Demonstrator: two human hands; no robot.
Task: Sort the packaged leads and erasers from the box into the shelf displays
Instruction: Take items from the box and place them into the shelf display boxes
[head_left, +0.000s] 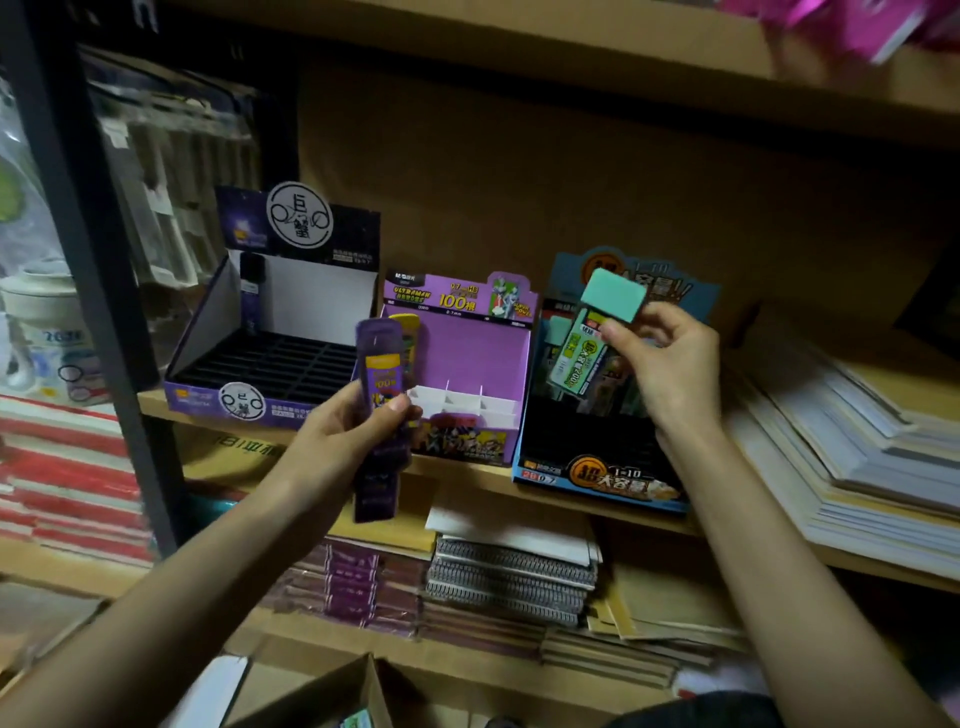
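Note:
My left hand (343, 441) grips a tall purple lead pack (378, 415), held upright in front of the purple display (478, 353) in the middle of the shelf. My right hand (670, 364) pinches a green-capped lead pack (597, 332), tilted above the blue display (592, 467) on the right, which holds more green packs. A dark violet display (270, 353) on the left has black dividers and one pack standing at its back. The cardboard box (358, 696) shows at the bottom edge, with a green item inside.
The wooden shelf (467, 475) carries stacked paper pads (852, 457) on the right. Below it lie spiral notebooks (509, 577) and purple booklets (353, 582). A black metal post (88, 249) stands at the left, with red-striped stacks (62, 467) beyond.

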